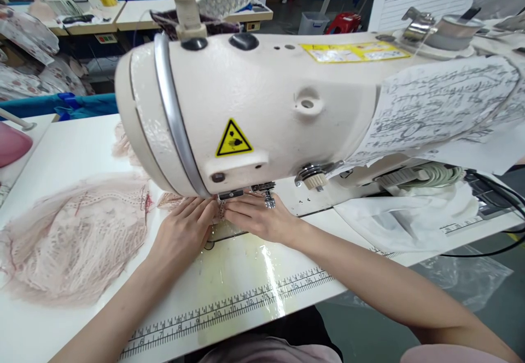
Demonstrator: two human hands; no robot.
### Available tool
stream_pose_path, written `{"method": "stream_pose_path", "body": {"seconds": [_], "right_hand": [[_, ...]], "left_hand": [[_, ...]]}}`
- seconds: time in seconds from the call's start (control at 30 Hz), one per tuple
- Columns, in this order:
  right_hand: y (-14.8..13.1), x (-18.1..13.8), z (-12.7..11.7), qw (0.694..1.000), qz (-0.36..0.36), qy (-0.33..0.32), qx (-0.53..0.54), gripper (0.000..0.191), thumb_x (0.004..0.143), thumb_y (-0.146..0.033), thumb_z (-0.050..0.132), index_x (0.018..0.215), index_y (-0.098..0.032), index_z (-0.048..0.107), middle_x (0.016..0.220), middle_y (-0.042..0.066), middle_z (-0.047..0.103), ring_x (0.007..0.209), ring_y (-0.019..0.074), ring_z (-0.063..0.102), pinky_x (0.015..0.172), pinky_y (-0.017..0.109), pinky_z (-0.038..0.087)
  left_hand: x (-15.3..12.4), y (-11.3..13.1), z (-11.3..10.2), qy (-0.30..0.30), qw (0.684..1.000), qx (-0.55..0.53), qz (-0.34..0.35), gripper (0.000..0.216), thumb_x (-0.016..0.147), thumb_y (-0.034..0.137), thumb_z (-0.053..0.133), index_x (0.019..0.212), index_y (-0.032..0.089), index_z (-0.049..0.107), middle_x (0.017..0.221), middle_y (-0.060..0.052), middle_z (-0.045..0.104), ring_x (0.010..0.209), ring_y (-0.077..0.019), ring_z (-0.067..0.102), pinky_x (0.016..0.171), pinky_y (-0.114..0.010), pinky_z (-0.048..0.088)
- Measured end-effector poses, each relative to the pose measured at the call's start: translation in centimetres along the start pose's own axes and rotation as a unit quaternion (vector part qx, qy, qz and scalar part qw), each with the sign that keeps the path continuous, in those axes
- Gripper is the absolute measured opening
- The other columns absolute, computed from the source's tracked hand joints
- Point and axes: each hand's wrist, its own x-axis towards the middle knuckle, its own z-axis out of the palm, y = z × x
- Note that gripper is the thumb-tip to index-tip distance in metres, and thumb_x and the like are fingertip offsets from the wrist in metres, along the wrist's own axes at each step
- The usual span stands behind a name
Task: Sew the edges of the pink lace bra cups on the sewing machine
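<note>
While the underside of a cream-coloured metal sewing machine head (pixel 266 89) is held above them, two bare hands are placed side by side near the centre of the frame. Between their fingertips a small strip of pale pink lace fabric (pixel 220 213) is seen, lying directly below the machine head. By the left hand (pixel 186 223), bent fingers are laid on the work from the left; by the right hand (pixel 260 218), it is met from the right, and the fingers are partly covered by the small metal fittings above. In both hands the grip is kept low and close to the fabric, but whether the lace is pinched or only pressed cannot be told. At the left of the frame a larger, crumpled piece of pale pink lace with red stitching (pixel 82 237) is spread on the white tabletop (pixel 74 147). Along the lower middle, the tabletop's front edge is marked with a black printed ruler scale (pixel 229 308). At the right, a folded white cloth (pixel 385 223) is laid beneath a coil of pale green tape (pixel 443 176), and the machine's arm is covered with a white handwritten paper sheet (pixel 443 106).
</note>
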Motion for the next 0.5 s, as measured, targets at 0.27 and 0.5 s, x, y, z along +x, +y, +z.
{"method": "stream_pose_path", "body": {"seconds": [0.27,0.5], "right_hand": [[0.0,-0.4,0.1,0.998,0.048,-0.038,-0.018,0.027,0.087,-0.004,0.049,0.097,-0.023,0.066,0.100,-0.004,0.071,0.073,0.0090,0.058,0.052,0.028,0.026],[0.4,-1.4,0.6,0.995,0.059,-0.079,-0.018,0.035,0.085,-0.002,0.049,0.106,-0.025,0.065,0.113,-0.004,0.069,0.072,0.0098,0.059,0.051,0.029,0.027]], "left_hand": [[-0.3,0.0,0.2,-0.012,1.000,0.000,0.000,0.034,0.091,0.012,0.045,0.122,0.008,0.059,0.113,-0.014,0.070,0.098,-0.0267,0.068,0.092,-0.044,0.052],[-0.4,0.0,0.3,-0.009,0.999,0.028,0.025,0.034,0.092,0.017,0.049,0.124,0.010,0.060,0.111,-0.013,0.071,0.099,-0.0278,0.067,0.092,-0.047,0.053]]}}
